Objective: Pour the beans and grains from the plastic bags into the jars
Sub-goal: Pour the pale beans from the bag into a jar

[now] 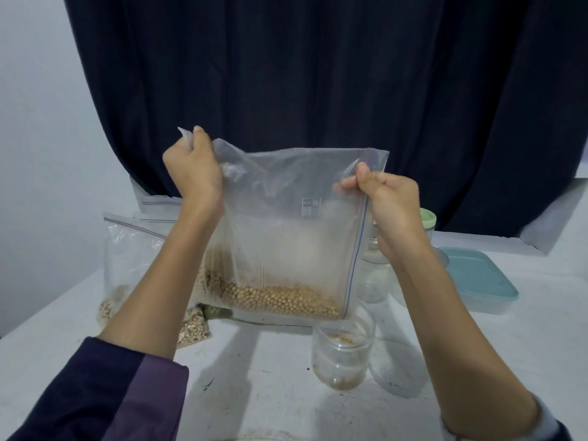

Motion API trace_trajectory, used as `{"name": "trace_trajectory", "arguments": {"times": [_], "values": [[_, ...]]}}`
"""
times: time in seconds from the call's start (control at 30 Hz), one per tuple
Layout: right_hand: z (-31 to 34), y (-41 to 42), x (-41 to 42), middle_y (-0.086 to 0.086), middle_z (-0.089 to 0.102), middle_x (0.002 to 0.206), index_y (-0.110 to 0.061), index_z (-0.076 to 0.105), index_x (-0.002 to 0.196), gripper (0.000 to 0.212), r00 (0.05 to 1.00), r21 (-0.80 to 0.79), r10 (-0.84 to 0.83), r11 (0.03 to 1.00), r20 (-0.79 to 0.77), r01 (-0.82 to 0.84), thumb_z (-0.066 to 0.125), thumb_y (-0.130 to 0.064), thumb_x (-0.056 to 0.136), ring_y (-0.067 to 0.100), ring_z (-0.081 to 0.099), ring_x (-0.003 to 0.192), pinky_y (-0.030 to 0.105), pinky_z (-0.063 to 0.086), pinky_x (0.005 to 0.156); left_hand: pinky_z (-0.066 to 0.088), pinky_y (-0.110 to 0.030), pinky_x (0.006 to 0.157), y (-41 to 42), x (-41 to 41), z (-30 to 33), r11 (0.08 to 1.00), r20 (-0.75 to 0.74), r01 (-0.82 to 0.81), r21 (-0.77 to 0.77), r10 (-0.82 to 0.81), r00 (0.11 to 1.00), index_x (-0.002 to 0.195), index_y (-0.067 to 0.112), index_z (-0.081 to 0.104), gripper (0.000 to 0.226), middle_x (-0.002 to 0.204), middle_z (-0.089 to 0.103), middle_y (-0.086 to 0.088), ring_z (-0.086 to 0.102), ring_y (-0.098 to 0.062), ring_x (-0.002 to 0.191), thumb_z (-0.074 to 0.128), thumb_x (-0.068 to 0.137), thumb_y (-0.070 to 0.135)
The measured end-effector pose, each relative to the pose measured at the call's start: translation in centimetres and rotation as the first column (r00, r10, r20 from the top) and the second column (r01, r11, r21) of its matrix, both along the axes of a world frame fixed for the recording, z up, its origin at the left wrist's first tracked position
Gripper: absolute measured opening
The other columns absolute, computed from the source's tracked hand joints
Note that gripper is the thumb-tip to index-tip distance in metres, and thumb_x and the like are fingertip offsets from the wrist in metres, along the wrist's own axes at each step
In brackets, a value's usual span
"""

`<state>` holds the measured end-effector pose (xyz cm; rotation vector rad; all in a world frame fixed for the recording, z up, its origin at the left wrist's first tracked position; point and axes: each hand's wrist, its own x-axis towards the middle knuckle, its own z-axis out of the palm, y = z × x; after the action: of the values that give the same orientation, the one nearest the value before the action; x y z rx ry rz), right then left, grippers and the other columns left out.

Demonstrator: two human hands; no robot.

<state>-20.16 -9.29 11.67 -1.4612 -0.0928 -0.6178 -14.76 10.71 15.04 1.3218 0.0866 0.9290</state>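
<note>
Pinching the top corners, both hands hold a clear zip bag up above the white table: the left hand grips the corner at ten o'clock, fingers curled round the plastic, and the right hand pinches the edge at two o'clock. Pale round beans lie pooled along the bag's bottom, at six o'clock of the bag. At nine o'clock on the table rest other bags of grain. Just below the bag's lower right corner, at five o'clock, stands an open clear jar with a few beans in its bottom. Further right sits a teal-lidded box. The bag's opening looks much wider than the jar's mouth, so a quick tip could scatter beans over the table; the slack plastic might also fold and dump them all at once.
</note>
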Motion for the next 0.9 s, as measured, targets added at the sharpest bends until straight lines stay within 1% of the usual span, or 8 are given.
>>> {"name": "trace_trajectory", "arguments": {"times": [0.13, 0.37, 0.43, 0.53, 0.67, 0.73, 0.83, 0.9], "values": [[-0.06, 0.08, 0.24, -0.012, 0.069, 0.06, -0.011, 0.069, 0.069, 0.034, 1.0, -0.013, -0.007, 1.0, 0.018, 0.007, 0.053, -0.019, 0.098, -0.01, 0.063, 0.07, 0.001, 0.043, 0.071, 0.022, -0.018, 0.044, -0.07, -0.09, 0.08, 1.0, 0.019, -0.005, 0.024, 0.004, 1.0, 0.056, 0.02, 0.022, 0.047, 0.052, 0.024, 0.007, 0.023, -0.005, 0.041, 0.047, 0.096, 0.018], [-0.15, 0.0, 0.11, -0.01, 0.07, 0.061, -0.008, 0.07, 0.072, 0.032, 1.0, 0.004, 0.009, 1.0, -0.003, -0.009, 0.055, -0.02, 0.097, -0.006, 0.066, 0.073, 0.007, 0.046, 0.083, 0.023, -0.016, 0.043, -0.09, -0.27, -0.03, 0.999, -0.008, -0.03, 0.038, 0.031, 0.999, 0.057, 0.02, 0.023, 0.046, 0.054, 0.025, 0.005, 0.024, -0.005, 0.041, 0.046, 0.096, 0.02], [-0.21, -0.09, 0.16, -0.009, 0.071, 0.063, -0.01, 0.069, 0.071, 0.032, 1.0, 0.035, -0.014, 0.999, 0.005, 0.014, 0.055, -0.02, 0.097, -0.004, 0.067, 0.075, 0.008, 0.046, 0.082, 0.022, -0.018, 0.045, -0.1, -0.28, 0.01, 1.0, 0.008, -0.012, 0.015, 0.011, 1.0, 0.057, 0.02, 0.021, 0.047, 0.053, 0.024, 0.007, 0.023, -0.005, 0.042, 0.047, 0.096, 0.018], [-0.25, 0.03, 0.14, -0.01, 0.071, 0.063, -0.013, 0.069, 0.068, 0.033, 1.0, 0.006, -0.002, 1.0, 0.002, 0.002, 0.055, -0.021, 0.097, -0.005, 0.066, 0.076, 0.004, 0.044, 0.08, 0.022, -0.018, 0.045, -0.08, -0.34, 0.02, 1.0, -0.001, -0.007, 0.012, 0.008, 1.0, 0.056, 0.02, 0.021, 0.047, 0.052, 0.023, 0.007, 0.022, -0.005, 0.043, 0.047, 0.095, 0.018], [-0.3, 0.11, 0.05, -0.006, 0.072, 0.065, -0.014, 0.07, 0.065, 0.035, 0.999, 0.022, -0.021, 1.0, 0.026, 0.02, 0.056, -0.021, 0.097, 0.002, 0.068, 0.078, 0.022, 0.048, 0.092, 0.022, -0.02, 0.046, -0.03, -0.27, -0.02, 1.0, 0.017, 0.005, 0.011, -0.005, 1.0, 0.057, 0.021, 0.02, 0.047, 0.052, 0.022, 0.007, 0.021, -0.005, 0.043, 0.047, 0.095, 0.018], [-0.29, 0.33, 0.01, -0.007, 0.072, 0.065, -0.014, 0.07, 0.066, 0.034, 1.0, 0.004, -0.012, 1.0, 0.015, 0.012, 0.056, -0.02, 0.097, 0.0, 0.067, 0.077, 0.021, 0.048, 0.091, 0.022, -0.019, 0.046, 0.01, -0.32, -0.04, 1.0, 0.01, 0.003, 0.018, -0.004, 1.0, 0.056, 0.02, 0.02, 0.047, 0.051, 0.022, 0.007, 0.021, -0.005, 0.043, 0.046, 0.095, 0.018], [-0.41, 0.31, 0.14, -0.006, 0.071, 0.066, -0.013, 0.069, 0.065, 0.035, 0.998, 0.051, -0.044, 0.998, 0.039, 0.042, 0.056, -0.019, 0.097, 0.0, 0.067, 0.076, 0.014, 0.047, 0.084, 0.021, -0.018, 0.045, 0.02, -0.3, -0.01, 1.0, 0.01, 0.01, 0.005, -0.01, 1.0, 0.057, 0.021, 0.02, 0.047, 0.047, 0.021, 0.011, 0.021, -0.005, 0.042, 0.047, 0.095, 0.017], [-0.36, 0.38, 0.14, -0.006, 0.072, 0.065, -0.014, 0.069, 0.065, 0.035, 1.0, 0.025, -0.022, 0.999, 0.016, 0.022, 0.056, -0.02, 0.097, 0.003, 0.068, 0.081, 0.02, 0.048, 0.09, 0.021, -0.018, 0.045, -0.04, -0.37, -0.01, 1.0, 0.009, 0.007, 0.009, -0.007, 1.0, 0.057, 0.021, 0.02, 0.047, 0.049, 0.021, 0.01, 0.021, -0.005, 0.041, 0.047, 0.095, 0.017]]}}
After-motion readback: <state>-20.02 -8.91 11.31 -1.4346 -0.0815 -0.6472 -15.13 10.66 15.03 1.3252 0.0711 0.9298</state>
